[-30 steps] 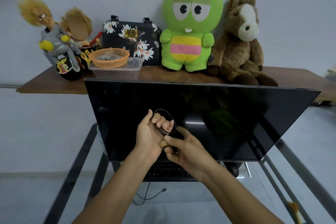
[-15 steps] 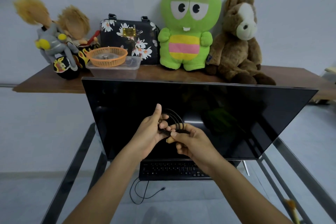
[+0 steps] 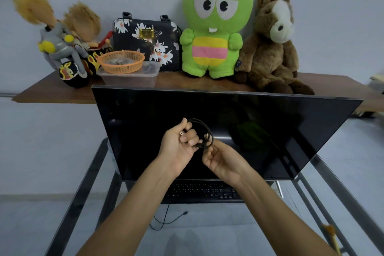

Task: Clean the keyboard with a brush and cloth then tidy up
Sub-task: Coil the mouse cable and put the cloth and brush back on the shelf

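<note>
While both hands meet at centre frame, the left hand (image 3: 178,147) pinches a coiled black cable (image 3: 204,136), fingers curled round the loops and the plug end, probably to stop it springing open. At 4 o'clock of the coil, the right hand (image 3: 223,161) has fingers curled on the lower loop, likely feeding it round (tidy-up stage, I'd judge). Behind stands a dark monitor (image 3: 259,131). The keyboard (image 3: 204,191) lies at 6 o'clock under its bottom edge, w/ a loose cord trailing below. Open room sits at 9 o'clock, between monitor and desk frame (image 3: 83,189).
</note>
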{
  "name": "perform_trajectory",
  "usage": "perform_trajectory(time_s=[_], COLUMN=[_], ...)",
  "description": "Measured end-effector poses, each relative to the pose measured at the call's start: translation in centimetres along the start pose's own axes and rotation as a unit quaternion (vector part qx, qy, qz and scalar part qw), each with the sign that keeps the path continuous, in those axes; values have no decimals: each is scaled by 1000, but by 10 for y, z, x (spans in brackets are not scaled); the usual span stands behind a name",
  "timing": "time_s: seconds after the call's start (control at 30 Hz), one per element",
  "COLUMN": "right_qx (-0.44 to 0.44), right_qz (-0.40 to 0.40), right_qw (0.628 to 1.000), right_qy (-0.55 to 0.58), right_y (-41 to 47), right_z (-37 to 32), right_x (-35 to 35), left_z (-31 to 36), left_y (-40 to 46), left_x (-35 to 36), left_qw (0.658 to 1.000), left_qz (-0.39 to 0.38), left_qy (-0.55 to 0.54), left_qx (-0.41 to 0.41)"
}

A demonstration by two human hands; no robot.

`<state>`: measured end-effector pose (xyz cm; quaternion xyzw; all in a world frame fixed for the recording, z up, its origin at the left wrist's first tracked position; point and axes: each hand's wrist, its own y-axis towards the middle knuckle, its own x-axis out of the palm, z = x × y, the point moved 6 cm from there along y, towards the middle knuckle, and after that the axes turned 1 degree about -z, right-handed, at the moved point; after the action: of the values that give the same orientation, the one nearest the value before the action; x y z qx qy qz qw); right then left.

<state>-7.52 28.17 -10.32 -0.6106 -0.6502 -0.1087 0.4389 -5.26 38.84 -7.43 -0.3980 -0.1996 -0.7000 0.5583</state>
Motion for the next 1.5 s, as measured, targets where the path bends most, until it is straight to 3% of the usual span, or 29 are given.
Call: perform_trajectory(time_s=[0.23, 0.43, 0.53, 0.63, 0.77, 0.93, 1.03, 1.13, 1.3, 1.5], right_qx=[13, -25, -83, -156, -188, -174, -162, -144, -119, -24], right_qz=[62, -19, -49, -4, 84, 161, 190, 229, 329, 396], right_qw=[998, 990, 955, 914, 931, 950, 950, 943, 922, 893], right_qy=[15, -138, -279, -374, -300, -205, -189, -191, -165, -214], right_y=[11, 0, -4, -5, -9, -6, -11, -20, -41, -54], right_z=[6, 6, 6, 3, -5, -15, -27, -35, -45, -49], right_x=[-8, -3, 2, -4, -24, -63, -96, -139, -234, -347], left_z=[-8, -7, -10, -16, -29, -58, -85, -126, -213, -320], left_y=[14, 15, 17, 19, 20, 27, 33, 43, 65, 93], left_x=[-10, -23, -26, -28, -25, -18, -17, -16, -13, -18], left_qw=[991, 953, 944, 953, 961, 984, 977, 968, 921, 875], left_qz=[-7, 30, 56, 72, 56, 19, -17, -3, 25, 44], left_qy=[133, 299, 323, 293, 271, 161, 187, 209, 343, 406], left_qx=[10, 44, 39, 19, -16, -76, -102, -136, -183, -261])
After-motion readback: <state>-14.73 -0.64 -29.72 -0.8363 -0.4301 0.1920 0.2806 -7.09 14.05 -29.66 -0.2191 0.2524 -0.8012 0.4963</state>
